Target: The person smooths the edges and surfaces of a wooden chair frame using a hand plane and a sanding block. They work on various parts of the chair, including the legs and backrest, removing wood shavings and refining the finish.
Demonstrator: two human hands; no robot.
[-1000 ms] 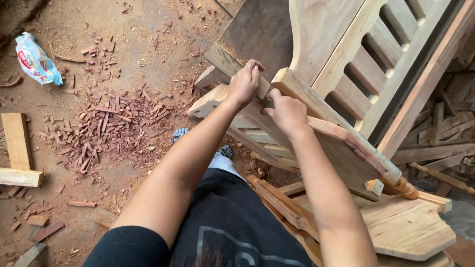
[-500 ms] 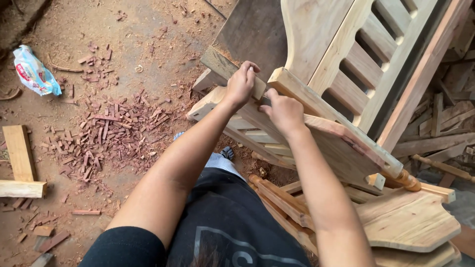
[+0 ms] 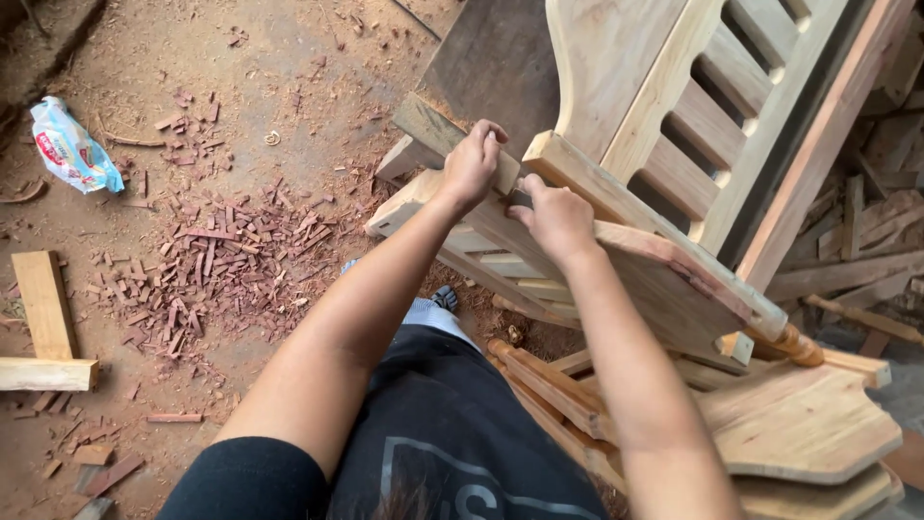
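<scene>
A pale unfinished wooden chair frame (image 3: 664,279) lies tilted in front of me, its slatted back (image 3: 703,125) rising to the right. My left hand (image 3: 472,164) and my right hand (image 3: 558,217) sit side by side on the frame's upper rail. Both are curled around a small dark tool (image 3: 520,199) pressed against the wood. Most of the tool is hidden by the fingers, so I cannot tell what kind it is.
Reddish wood chips (image 3: 221,270) litter the dirt floor at left. A crumpled plastic bag (image 3: 69,146) lies at far left, with short wood blocks (image 3: 43,318) below it. Shaped wooden panels (image 3: 799,424) and turned legs (image 3: 549,380) are stacked at lower right. Scrap timber (image 3: 866,250) lies at right.
Both hands keep their grip at the same spot on the rail. Only the view has shifted slightly.
</scene>
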